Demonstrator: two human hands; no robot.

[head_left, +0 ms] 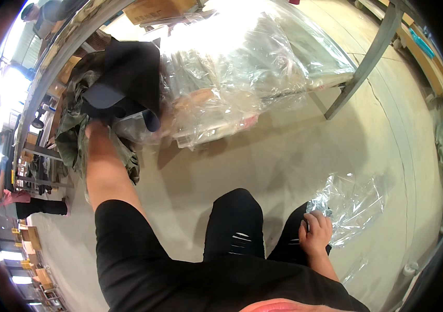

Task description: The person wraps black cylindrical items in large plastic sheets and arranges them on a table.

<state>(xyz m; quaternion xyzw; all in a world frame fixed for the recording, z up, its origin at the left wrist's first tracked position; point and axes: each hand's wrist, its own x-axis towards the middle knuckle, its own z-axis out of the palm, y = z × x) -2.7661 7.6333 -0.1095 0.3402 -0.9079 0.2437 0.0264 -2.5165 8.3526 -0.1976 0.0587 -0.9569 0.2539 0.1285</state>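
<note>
My left arm reaches forward to a black sheet of material (135, 78), which lies over crumpled dark green fabric (73, 127). Only the wrist end of my left hand (95, 129) shows beneath the black sheet's lower edge; its fingers are hidden. Over my right knee, my right hand (316, 232) has its fingers curled round the edge of a clear plastic bag (354, 208), which hangs out to the right. Beside the black sheet, a heap of clear plastic bags (232, 78) covers the table top, some with pale contents, and droops over the near edge.
A cardboard box (154, 10) stands at the back of the table. One metal table leg (369, 62) slants down at the right. Another person (29, 205) stands far left, near stacked cartons (31, 239). More clear plastic (356, 270) lies on the floor at lower right.
</note>
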